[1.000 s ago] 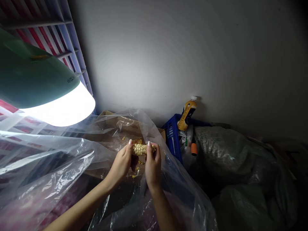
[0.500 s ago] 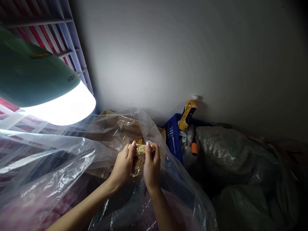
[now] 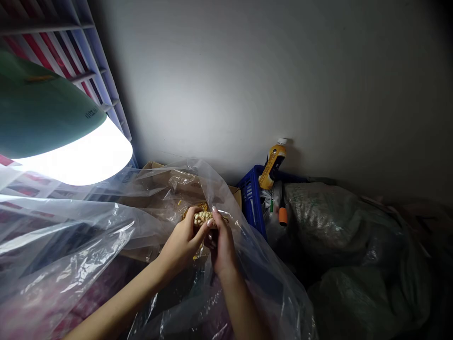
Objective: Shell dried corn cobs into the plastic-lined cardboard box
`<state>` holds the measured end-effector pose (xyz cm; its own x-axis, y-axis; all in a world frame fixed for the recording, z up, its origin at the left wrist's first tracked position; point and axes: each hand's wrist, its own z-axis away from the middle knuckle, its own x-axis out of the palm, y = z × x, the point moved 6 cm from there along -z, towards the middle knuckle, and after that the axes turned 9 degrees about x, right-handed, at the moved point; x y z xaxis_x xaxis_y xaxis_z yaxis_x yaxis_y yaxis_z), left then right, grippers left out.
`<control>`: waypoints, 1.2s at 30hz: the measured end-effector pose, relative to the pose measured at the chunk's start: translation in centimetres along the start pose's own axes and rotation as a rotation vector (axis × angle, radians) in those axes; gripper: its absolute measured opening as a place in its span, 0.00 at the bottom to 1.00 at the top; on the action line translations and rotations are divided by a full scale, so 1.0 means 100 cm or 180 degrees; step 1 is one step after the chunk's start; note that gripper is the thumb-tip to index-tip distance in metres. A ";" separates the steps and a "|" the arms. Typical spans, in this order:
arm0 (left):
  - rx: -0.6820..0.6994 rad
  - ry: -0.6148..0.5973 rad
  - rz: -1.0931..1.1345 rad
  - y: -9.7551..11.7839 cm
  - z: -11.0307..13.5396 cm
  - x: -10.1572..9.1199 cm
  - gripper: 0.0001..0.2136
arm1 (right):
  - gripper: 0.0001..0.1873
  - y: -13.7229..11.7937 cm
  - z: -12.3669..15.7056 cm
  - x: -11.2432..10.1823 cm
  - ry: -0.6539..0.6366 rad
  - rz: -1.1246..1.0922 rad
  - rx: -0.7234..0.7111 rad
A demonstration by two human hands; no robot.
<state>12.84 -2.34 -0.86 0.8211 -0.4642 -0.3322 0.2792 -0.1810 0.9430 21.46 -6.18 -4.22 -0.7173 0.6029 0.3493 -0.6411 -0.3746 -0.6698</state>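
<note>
Both my hands close around a corn cob whose pale kernels show between them. My left hand wraps the cob's left end, its thumb stretched right across the near side. On the right end, my right hand grips with its thumb along the top; its other fingers curl underneath, partly hidden. Below and behind the cob, loose yellow kernels lie in a clear plastic bag. The bag lines a cardboard box and spreads over its sides.
A lit green lamp hangs close on the left, before a plastic crate wall. Right of the box stands a blue basket with a yellow drink bottle and an orange-handled tool. Bulky sacks lie farther right.
My left thumb has moved from the cob's top to the right, near my right thumb. The cob has turned a little in my hands. The whole view has shifted slightly.
</note>
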 end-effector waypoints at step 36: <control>0.0539 -0.0139 -0.0943 0.007 0.000 -0.006 0.18 | 0.13 -0.026 0.017 -0.002 0.0512 0.0758 -0.1282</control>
<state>12.51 -2.20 -0.01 0.6934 -0.4060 -0.5952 0.4127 -0.4533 0.7901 22.79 -6.55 -1.47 -0.7594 0.6467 0.0715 -0.2854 -0.2323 -0.9298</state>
